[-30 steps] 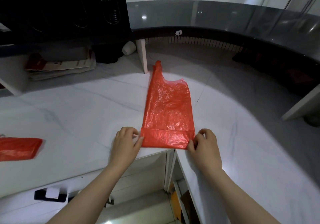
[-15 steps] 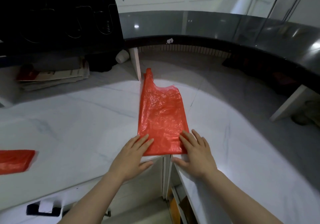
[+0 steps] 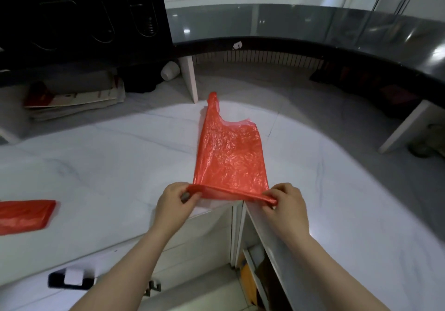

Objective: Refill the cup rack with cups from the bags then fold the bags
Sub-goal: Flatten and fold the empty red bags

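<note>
Left hand (image 3: 173, 204) and right hand (image 3: 287, 203) each pinch a near corner of the flattened, crinkled red plastic bag (image 3: 230, 156), lifting its near edge off the white marble desk (image 3: 108, 163). Its handle end lies flat, pointing away. Another folded red plastic bag (image 3: 24, 216) rests far left.

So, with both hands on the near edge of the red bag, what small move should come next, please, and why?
Probably roll the fold forward and lay it flat: the left hand and right hand pinch the near corners of the red plastic bag, folded edge raised, the rest flat on the marble counter.
</note>
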Demonstrator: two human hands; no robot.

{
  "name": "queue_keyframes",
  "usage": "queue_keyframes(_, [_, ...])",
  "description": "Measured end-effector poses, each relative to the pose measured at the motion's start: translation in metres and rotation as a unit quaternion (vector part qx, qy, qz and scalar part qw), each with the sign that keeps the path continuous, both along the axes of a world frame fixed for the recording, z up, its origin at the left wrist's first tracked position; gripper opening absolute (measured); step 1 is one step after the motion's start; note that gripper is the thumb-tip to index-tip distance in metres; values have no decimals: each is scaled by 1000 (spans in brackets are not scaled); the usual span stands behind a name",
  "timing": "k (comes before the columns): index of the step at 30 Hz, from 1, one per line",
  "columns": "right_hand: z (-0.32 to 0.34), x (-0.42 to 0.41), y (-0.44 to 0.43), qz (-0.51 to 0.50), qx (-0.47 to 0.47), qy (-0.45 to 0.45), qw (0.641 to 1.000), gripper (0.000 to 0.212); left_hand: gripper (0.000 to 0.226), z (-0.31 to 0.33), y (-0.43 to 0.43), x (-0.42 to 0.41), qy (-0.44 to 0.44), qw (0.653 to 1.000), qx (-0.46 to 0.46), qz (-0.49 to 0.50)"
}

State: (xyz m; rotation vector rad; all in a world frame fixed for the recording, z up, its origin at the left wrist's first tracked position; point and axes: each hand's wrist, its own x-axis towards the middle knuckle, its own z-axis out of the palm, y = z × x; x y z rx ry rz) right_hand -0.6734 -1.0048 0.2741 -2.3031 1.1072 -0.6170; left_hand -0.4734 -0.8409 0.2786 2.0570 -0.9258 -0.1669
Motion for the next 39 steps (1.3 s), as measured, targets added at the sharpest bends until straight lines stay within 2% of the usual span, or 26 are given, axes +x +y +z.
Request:
queue_keyframes(4, [-1,9,-14,-25,-22,62,998,31,10,-1,-5,4,49,998,15,29])
queue_keyframes(8, [-5,16,-14,-63,-24,72,995,37,35,-7,-5,6,83,995,11,51])
queue_keyframes(12, [-5,29,-12,-100,-53,142,983,35,36,-13,-4,7,43,998,10,49])
queue_keyframes(14, [-6,32,-11,-112,-69,164,978,36,45,-15,-2,7,27,998,16,50])
queue_keyframes(17, [-9,35,-6,-133,-94,123,979,39,66,-20,-1,4,-103,993,51,-4])
queue_keyframes(19, [-8,36,-1,-74,-132,97,984,52,64,-18,-3,3,-171,972,115,-108])
queue_keyframes(20, [-6,35,3,-10,-156,117,981,56,60,-18,-4,3,-181,960,153,-150])
queue_keyframes(21, [-5,33,7,58,-172,159,971,59,58,-19,-3,4,-183,949,187,-175])
queue_keyframes(23, [-6,28,15,153,-140,255,944,68,63,-23,2,9,-190,934,228,-198])
queue_keyframes(25, [-10,23,24,164,-106,300,934,82,74,-26,8,12,-212,920,253,-213])
queue_keyframes(27, [-9,23,35,156,-104,302,935,90,79,-29,14,17,-238,906,265,-231])
queue_keyframes(30, [-6,19,54,122,-127,216,960,67,84,-27,27,20,-250,906,237,-246])
queue_keyframes(33, [-2,12,64,77,-84,116,987,45,65,-21,43,24,-142,950,161,-229])
queue_keyframes(36, [2,9,61,9,-40,92,995,30,44,-12,49,34,-42,976,109,-184])
queue_keyframes(39, [4,16,52,-46,-15,88,995,24,32,-6,44,34,-11,987,53,-149])
